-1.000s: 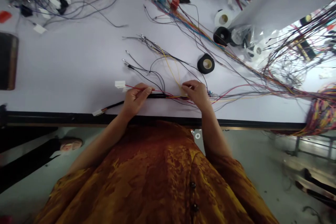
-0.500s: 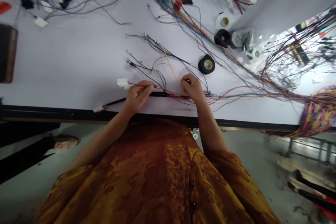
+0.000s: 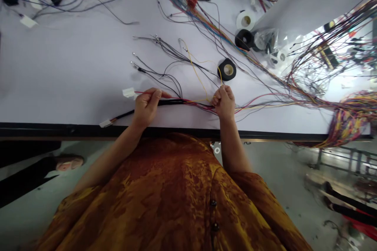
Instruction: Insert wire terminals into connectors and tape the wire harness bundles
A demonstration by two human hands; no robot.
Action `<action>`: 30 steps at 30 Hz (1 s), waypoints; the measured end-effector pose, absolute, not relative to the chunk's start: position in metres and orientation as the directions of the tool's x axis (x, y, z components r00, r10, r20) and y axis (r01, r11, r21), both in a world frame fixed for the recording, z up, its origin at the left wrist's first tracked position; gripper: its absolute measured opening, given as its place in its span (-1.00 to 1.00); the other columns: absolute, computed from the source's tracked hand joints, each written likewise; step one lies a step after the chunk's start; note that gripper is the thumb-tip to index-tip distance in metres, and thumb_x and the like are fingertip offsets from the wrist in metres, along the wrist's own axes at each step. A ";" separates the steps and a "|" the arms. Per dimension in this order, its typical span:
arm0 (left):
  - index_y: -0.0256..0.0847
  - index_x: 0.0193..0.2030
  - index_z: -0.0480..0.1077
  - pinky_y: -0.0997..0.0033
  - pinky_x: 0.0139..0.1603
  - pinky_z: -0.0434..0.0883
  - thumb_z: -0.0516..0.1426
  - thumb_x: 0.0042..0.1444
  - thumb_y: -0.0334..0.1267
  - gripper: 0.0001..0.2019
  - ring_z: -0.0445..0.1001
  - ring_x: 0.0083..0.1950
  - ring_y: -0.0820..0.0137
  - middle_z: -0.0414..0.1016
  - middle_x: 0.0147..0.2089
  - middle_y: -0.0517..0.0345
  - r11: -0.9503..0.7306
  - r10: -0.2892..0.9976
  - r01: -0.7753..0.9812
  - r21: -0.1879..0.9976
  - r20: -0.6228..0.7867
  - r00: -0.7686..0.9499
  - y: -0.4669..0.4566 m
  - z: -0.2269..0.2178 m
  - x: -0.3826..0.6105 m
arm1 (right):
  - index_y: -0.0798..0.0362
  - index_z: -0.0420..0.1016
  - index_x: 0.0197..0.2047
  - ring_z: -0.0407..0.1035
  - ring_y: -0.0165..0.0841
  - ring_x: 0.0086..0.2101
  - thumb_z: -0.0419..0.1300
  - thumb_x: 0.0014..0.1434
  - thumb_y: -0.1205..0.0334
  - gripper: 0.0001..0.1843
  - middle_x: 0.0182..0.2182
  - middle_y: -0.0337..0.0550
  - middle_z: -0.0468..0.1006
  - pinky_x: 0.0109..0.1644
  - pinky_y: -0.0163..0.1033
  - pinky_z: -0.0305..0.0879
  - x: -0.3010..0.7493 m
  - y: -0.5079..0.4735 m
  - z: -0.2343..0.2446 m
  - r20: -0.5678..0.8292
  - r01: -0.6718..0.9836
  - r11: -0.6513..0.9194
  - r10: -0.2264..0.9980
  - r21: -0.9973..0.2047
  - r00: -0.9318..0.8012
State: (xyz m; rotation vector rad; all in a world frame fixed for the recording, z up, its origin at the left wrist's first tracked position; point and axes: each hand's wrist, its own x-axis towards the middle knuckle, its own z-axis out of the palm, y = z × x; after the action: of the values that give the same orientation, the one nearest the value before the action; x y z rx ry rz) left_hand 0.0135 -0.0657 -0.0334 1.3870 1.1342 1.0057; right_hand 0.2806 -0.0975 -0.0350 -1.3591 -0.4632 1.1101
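My left hand (image 3: 147, 106) pinches a red wire (image 3: 173, 97) near its white connector (image 3: 128, 93). Beneath that hand runs a black sleeved cable (image 3: 123, 115), ending in another white connector (image 3: 106, 124) by the table edge. My right hand (image 3: 225, 100) is closed with a thin yellow wire (image 3: 198, 75) between its fingers; the wire loops up over the table. More strands of the harness pass under the right hand and away to the right. Black wires with metal terminals (image 3: 136, 66) fan out beyond my hands.
A black tape roll (image 3: 227, 70) lies just past my right hand. Another black roll (image 3: 244, 40) and a white roll (image 3: 245, 20) are farther back. A thick wire bundle (image 3: 309, 96) stretches to the right. Blue wires (image 3: 112, 8) lie at the far left.
My right hand has shifted right, and the yellow wire now loops from it. My left hand keeps its pinch on the red wire. The whole view has shifted slightly.
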 end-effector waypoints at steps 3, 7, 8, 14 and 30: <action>-0.20 -0.32 0.56 0.43 -0.20 0.43 0.16 0.25 -0.06 -0.72 0.49 -0.26 0.43 0.57 -0.31 0.12 0.065 0.983 0.012 0.998 -0.067 0.169 -0.064 -0.034 0.012 | -0.06 0.17 -0.26 0.17 -0.58 -0.66 0.27 0.07 0.16 -0.70 -0.58 -0.51 0.30 -0.63 -0.48 0.10 0.287 -0.099 -0.037 -0.363 -0.388 -0.175 0.792 -0.905 0.491; -0.17 -0.13 0.53 0.50 -0.37 0.38 0.30 0.08 -0.14 -0.76 0.47 -0.36 0.51 0.58 -0.27 0.14 0.284 0.955 -0.336 0.898 -0.234 0.181 -0.057 -0.034 0.008 | -0.08 0.19 -0.13 0.52 -0.43 -0.22 0.26 0.07 0.15 -0.64 -0.18 -0.24 0.53 -0.18 -0.28 0.49 0.289 -0.098 -0.035 -0.240 -0.247 -0.115 0.784 -0.962 0.572; -0.17 -0.08 0.51 0.49 -0.37 0.39 0.30 0.08 -0.13 -0.71 0.49 -0.36 0.50 0.59 -0.26 0.13 0.329 0.942 -0.389 0.861 -0.269 0.201 -0.056 -0.033 0.007 | -0.09 0.20 -0.08 0.51 -0.39 -0.12 0.25 0.09 0.14 -0.63 -0.09 -0.19 0.50 -0.07 -0.21 0.49 0.285 -0.097 -0.035 -0.148 -0.132 -0.085 0.791 -0.988 0.594; -0.18 0.02 0.42 0.46 -0.28 0.45 0.27 0.13 -0.03 -0.61 0.57 -0.27 0.43 0.64 -0.14 0.03 0.288 0.950 -0.327 0.900 -0.226 0.217 -0.061 -0.029 0.008 | -0.02 0.33 0.03 0.48 -0.32 -0.19 0.29 0.05 0.18 -0.54 -0.18 -0.13 0.55 -0.07 -0.13 0.44 0.248 -0.065 -0.029 0.028 0.384 -0.083 0.961 -0.920 0.275; -0.14 0.06 0.27 0.41 -0.25 0.51 0.31 0.08 -0.06 -0.52 0.60 -0.25 0.43 0.60 -0.12 0.06 0.199 0.974 -0.310 0.930 -0.152 0.169 -0.046 -0.018 -0.004 | 0.06 0.44 -0.15 0.27 -0.56 -0.62 0.31 0.16 -0.02 -0.65 -0.42 -0.23 0.55 -0.62 -0.41 0.16 0.214 0.006 0.058 -0.178 -0.084 -0.225 0.909 -0.971 -0.376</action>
State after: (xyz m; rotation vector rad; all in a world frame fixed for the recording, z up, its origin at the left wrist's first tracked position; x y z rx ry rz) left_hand -0.0042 -0.0464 -0.0184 0.9037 0.9461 1.1163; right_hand 0.2145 0.0059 0.0576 -1.0621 -1.2733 1.6993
